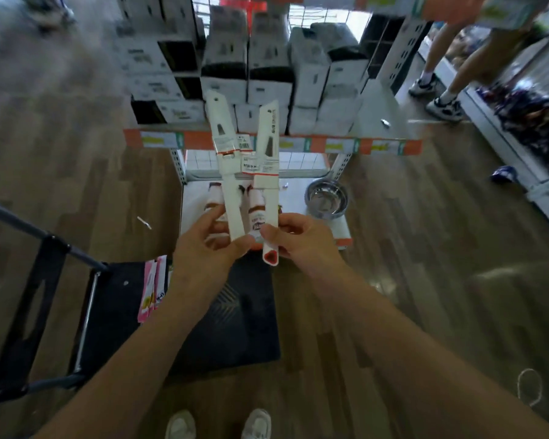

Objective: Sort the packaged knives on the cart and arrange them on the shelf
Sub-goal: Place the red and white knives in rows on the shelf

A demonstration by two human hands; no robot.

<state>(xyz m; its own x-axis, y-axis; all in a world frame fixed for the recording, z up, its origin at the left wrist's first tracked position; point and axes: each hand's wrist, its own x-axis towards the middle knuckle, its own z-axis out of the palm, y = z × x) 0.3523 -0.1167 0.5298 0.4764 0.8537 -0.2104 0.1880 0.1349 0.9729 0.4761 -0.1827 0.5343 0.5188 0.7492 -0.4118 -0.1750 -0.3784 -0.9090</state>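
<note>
Nearest me, the dark cart (203, 312) sits low, with pink packets (149, 293) at its left edge. Above it my left hand (210, 245) pinches the first packaged knife (227, 172) by its handle end, and my right hand (298, 242) grips the second packaged knife (268, 172) the same way. Both stand blade-up, close but apart. I judge them light and stiff, with slick card sleeves, so the handle seems the safest hold. Beyond, the shelf (377, 118) carries stacked white boxes (267, 68).
</note>
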